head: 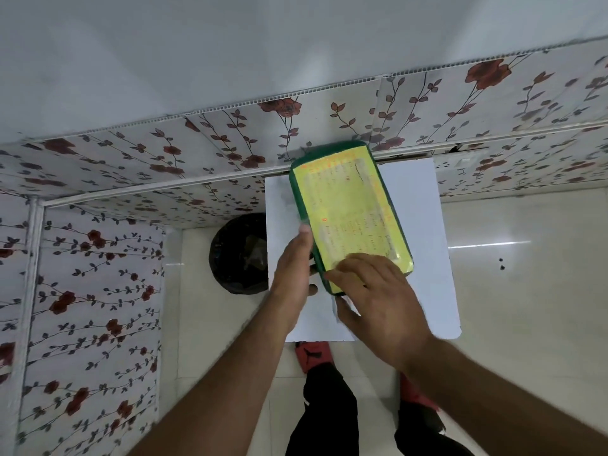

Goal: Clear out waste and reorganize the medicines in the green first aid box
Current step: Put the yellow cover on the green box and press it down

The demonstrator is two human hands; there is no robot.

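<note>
The green first aid box [348,215] has a yellow printed label covering its lid and sits above the white table [424,258], tilted with its far end toward the wall. Its lid is closed, so the contents are hidden. My left hand [294,274] grips the box's left side near the front corner, thumb up along the edge. My right hand [378,301] holds the near end, fingers spread over the lid's front corner and thumb under it.
A bin lined with a black bag [238,255] stands on the floor just left of the table. Floral-patterned panels [98,291] line the back and left walls. My legs and red footwear [312,352] show below the table's near edge. Glossy tiled floor lies to the right.
</note>
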